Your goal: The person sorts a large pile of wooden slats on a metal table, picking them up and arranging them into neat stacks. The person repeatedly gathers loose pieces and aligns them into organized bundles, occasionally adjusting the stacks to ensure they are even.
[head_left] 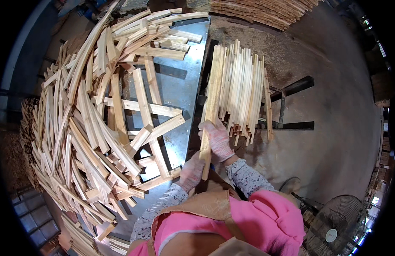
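Observation:
One long wooden strip points away from my body, its near end close to my apron. My left hand, in a pale knit glove, is closed on its left edge near that end. Farther up, my right hand, gloved alike, wraps the same strip from the right. Parts of the fingers are hidden behind the wood. Just right of the strip lies a stack of wooden strips, side by side with uneven ends. A large jumbled heap of loose strips covers much of the metal table on my left.
A black metal frame juts out to the right from under the stack. At the lower right stands a caged fan. More wood is piled in a long stack at the far side. Concrete floor stretches along the right.

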{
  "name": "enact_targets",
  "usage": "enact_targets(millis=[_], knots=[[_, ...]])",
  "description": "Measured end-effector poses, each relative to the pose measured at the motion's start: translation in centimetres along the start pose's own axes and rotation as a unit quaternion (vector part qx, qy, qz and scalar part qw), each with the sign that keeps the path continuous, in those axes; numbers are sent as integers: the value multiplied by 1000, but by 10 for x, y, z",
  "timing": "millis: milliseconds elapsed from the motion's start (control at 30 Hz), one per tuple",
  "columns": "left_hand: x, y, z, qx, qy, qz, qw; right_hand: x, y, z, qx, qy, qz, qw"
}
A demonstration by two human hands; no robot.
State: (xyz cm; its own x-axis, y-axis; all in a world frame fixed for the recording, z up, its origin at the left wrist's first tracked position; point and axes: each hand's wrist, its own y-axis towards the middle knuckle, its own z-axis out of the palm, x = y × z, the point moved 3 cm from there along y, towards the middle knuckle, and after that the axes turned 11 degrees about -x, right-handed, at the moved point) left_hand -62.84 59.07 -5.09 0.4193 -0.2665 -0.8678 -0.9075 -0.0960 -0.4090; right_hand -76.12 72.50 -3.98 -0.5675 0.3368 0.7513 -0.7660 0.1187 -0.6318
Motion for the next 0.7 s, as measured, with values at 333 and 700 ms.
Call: enact_targets(millis=[333, 700], knots=[[-20, -19, -33, 43, 228, 13, 973, -9, 203, -69, -148, -532, -142, 822], [25, -104, -117, -225, 163, 46, 960, -70, 320, -95, 82, -717, -480, 499]])
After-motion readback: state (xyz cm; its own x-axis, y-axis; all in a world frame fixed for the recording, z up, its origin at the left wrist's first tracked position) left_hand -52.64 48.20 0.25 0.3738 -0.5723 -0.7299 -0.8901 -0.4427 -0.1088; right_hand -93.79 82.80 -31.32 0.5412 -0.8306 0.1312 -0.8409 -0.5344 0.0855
